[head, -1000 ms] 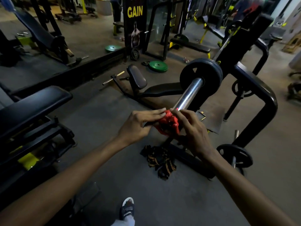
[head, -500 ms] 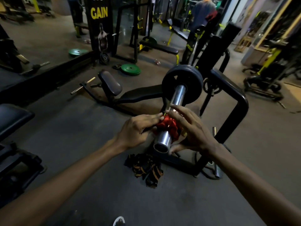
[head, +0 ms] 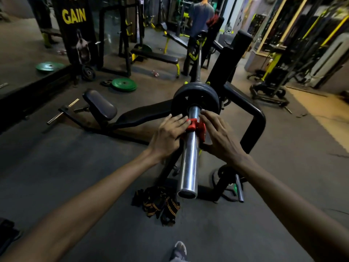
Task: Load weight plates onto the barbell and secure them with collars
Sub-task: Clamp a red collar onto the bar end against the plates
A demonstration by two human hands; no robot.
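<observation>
A chrome barbell sleeve [head: 188, 163] points toward me, its open end low in the middle of the view. A black weight plate [head: 181, 99] sits on it at the far end. A red collar [head: 196, 126] wraps the sleeve a short way before the plate. My left hand [head: 167, 136] presses on the collar's left side with its fingers stretched out. My right hand [head: 220, 137] holds the collar's right side, fingers pointing toward the plate. Part of the collar is hidden under my fingers.
Black and yellow straps [head: 158, 203] lie on the floor under the sleeve end. A black bench rack frame [head: 255, 118] stands to the right, a padded bench [head: 100, 104] to the left. Green plates [head: 123, 85] lie on the floor behind. A person [head: 201, 17] stands far back.
Both hands have pushed the red collar along the sleeve, away from its open end and toward the black plate. More bare sleeve now shows in front of my hands.
</observation>
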